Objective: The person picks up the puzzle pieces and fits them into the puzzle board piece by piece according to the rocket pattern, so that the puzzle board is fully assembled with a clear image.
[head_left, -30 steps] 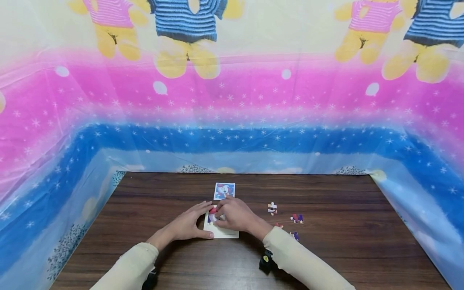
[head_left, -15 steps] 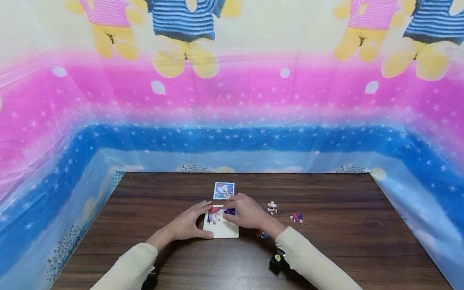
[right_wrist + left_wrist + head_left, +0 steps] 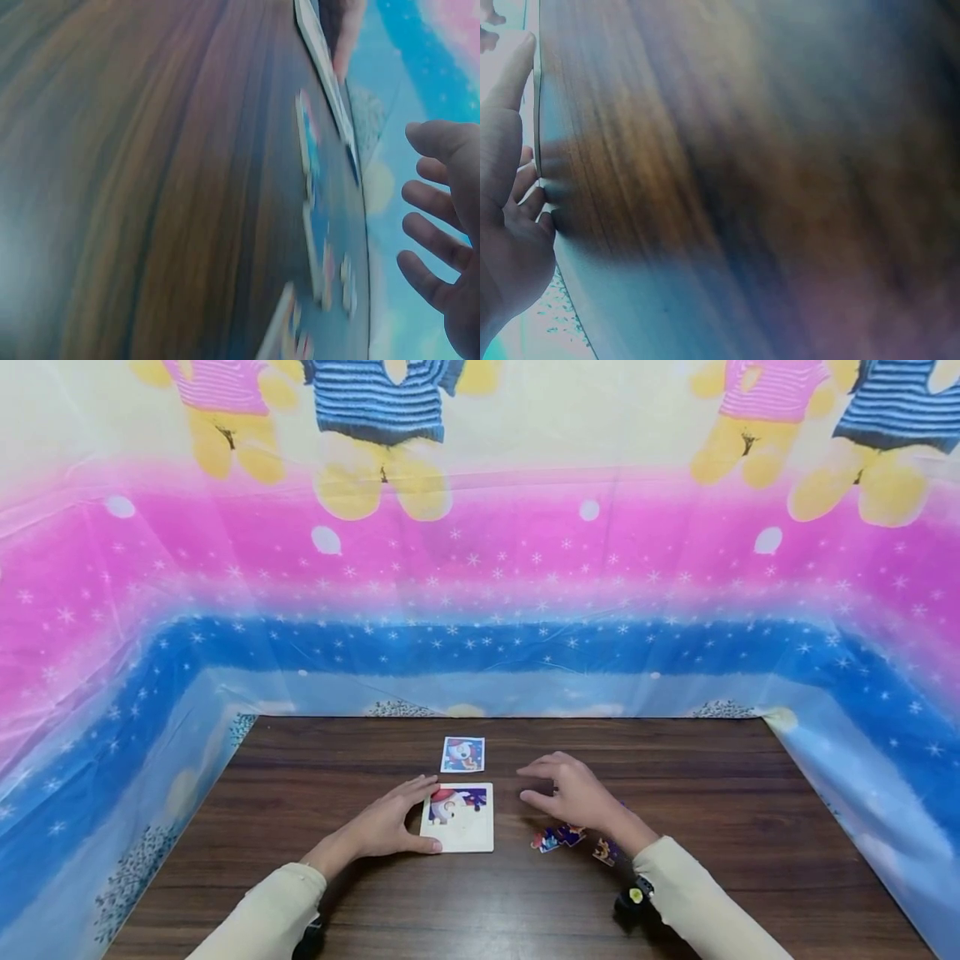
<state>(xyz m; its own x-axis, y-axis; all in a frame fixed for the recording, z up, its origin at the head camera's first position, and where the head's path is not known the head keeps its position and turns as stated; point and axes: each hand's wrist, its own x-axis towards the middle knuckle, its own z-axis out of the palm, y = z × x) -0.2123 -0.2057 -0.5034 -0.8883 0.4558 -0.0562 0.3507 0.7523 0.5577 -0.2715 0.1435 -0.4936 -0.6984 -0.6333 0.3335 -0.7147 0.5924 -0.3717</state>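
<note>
A white square puzzle board (image 3: 461, 837) lies on the table, its upper part filled with pieces showing a red hat, a white face and a purple corner. My left hand (image 3: 382, 817) holds the board's left side, thumb at the lower left corner and fingers at the upper left. To the right of the board, my right hand (image 3: 573, 793) is raised over the table with fingers spread and nothing between them. Beneath it lie loose puzzle pieces (image 3: 546, 841), partly covered by the hand and forearm. Another loose piece (image 3: 604, 852) sits by the right wrist.
A small picture card (image 3: 462, 754) with a white animal in a red hat lies just behind the board. The dark wooden table (image 3: 337, 910) ends at a printed cloth backdrop (image 3: 480, 652) at the back and sides.
My right hand has left the board, moving right over the loose pieces. A purple piece that was under its fingers now shows in the board's upper right corner. The left hand stays put.
</note>
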